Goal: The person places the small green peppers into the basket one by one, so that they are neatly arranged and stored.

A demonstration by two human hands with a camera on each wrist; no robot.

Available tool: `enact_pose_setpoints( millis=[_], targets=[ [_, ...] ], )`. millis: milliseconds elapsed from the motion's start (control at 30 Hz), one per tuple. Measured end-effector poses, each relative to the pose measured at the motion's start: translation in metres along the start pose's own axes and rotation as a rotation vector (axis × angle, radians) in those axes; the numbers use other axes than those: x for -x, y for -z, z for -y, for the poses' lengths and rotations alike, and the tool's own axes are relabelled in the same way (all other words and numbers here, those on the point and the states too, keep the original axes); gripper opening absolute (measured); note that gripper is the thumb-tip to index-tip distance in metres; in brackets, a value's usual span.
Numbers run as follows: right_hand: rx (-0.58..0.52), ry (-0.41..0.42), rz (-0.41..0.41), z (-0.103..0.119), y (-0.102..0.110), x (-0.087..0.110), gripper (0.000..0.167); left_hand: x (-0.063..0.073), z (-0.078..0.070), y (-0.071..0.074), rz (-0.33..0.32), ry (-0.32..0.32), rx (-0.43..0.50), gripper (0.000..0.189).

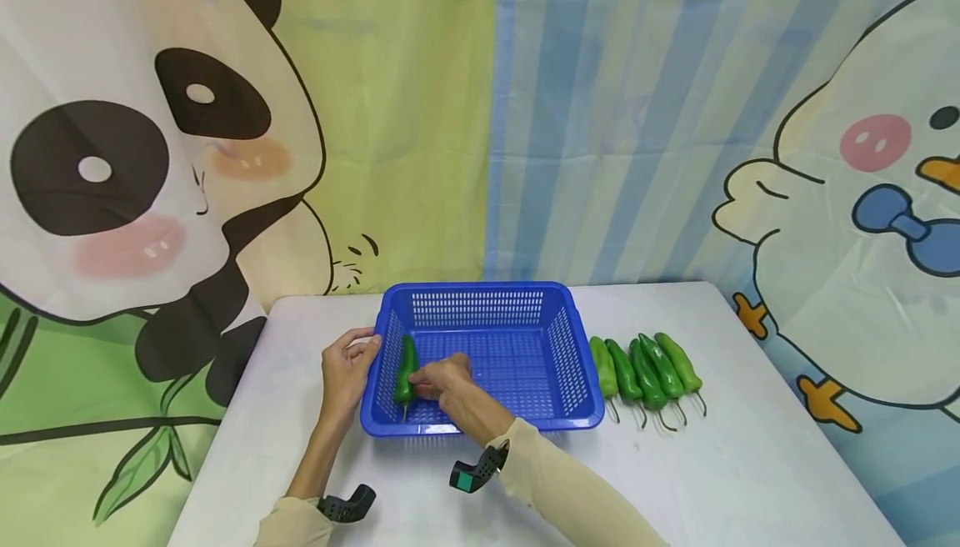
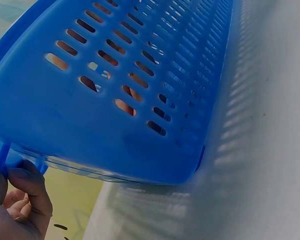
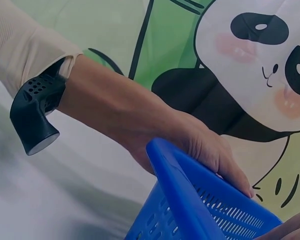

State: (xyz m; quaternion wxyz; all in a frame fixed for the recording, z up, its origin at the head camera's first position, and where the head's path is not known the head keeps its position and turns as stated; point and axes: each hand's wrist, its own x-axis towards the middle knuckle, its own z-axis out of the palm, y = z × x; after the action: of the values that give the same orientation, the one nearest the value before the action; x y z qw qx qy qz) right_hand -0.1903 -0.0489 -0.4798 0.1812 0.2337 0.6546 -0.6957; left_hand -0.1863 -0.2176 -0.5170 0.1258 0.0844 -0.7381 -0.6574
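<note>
Cream cloth sleeve (image 1: 581, 480) fills bottom centre. Left hand (image 1: 347, 370) pinches the blue plastic basket (image 1: 480, 287) by its rim, which I'd hold steady; right hand (image 1: 447, 380) touches the long green pepper (image 1: 406, 363) inside, left of centre, its pinch unclear.

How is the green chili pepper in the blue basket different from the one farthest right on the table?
The basket pepper is darker green; the farthest-right pepper is paler. The basket pepper lies inside the blue basket, with the right hand at it; the farthest-right pepper lies on the white table, untouched. Both are long and have stems.
</note>
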Motion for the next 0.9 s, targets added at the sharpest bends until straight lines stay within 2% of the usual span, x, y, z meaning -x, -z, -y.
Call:
enact_pose_setpoints(
  millis=[200,400,567,700,900],
  targets=[
    [0.002,0.006,-0.013,0.000,-0.002,0.000,0.051,0.000,0.002,-0.001,-0.005,0.000,-0.012,0.032],
    [0.055,0.021,-0.045,0.000,-0.003,0.002,0.047,0.000,0.001,-0.001,-0.011,0.009,-0.024,0.031],
    [0.052,0.022,-0.036,0.001,-0.001,0.003,0.046,0.000,0.001,-0.001,-0.009,0.001,-0.015,0.031],
    [0.065,0.018,-0.031,0.002,0.001,0.005,0.050,0.000,0.002,-0.001,-0.013,0.003,-0.011,0.029],
    [0.061,0.009,-0.016,0.001,0.008,0.005,0.066,-0.001,0.003,0.000,-0.013,0.004,-0.018,0.029]
  ],
)
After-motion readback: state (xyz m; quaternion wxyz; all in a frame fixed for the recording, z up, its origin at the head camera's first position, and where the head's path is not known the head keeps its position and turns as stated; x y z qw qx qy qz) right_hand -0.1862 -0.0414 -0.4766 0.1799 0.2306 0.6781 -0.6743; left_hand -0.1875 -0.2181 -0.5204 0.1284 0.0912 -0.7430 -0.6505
